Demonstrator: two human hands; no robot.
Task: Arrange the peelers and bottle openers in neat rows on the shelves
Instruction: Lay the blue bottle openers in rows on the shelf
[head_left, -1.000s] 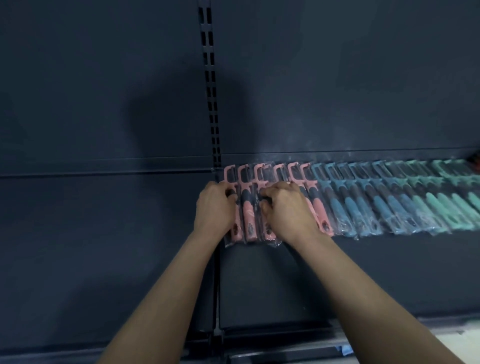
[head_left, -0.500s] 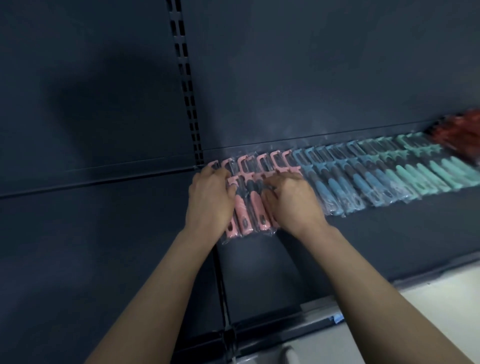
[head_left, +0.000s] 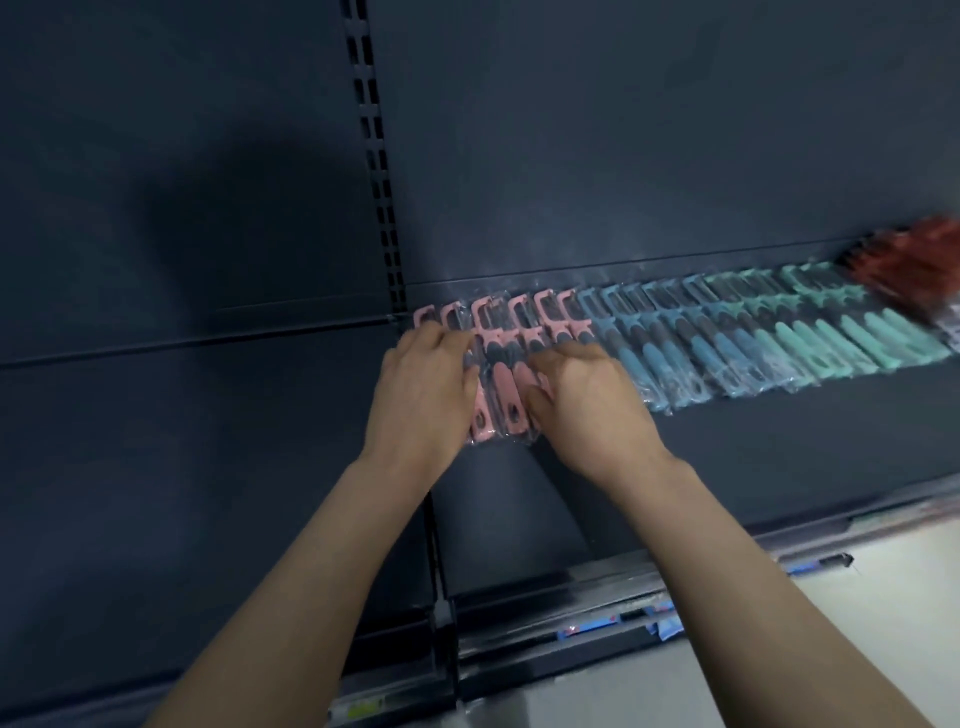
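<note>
A row of bagged peelers lies on the dark shelf (head_left: 727, 467) against its back panel. Pink peelers (head_left: 498, 395) are at the left end, then blue peelers (head_left: 675, 364), then teal peelers (head_left: 857, 338). Blurred red items (head_left: 914, 254) sit at the far right. My left hand (head_left: 426, 384) rests flat over the leftmost pink peelers, fingers fairly straight. My right hand (head_left: 587, 400) covers the right side of the pink group, with thumb and curled fingers pinching a pink peeler. Two pink handles show between my hands.
A slotted upright (head_left: 376, 156) divides the back panel just left of the pink peelers. The shelf section to its left (head_left: 182, 441) is bare. A lower shelf edge with price labels (head_left: 587, 631) and pale floor (head_left: 857, 623) lie below.
The view swung left and down, bringing the red items and the floor into sight. Both hands stayed on the pink peelers, and the left hand's fingers flattened out over them.
</note>
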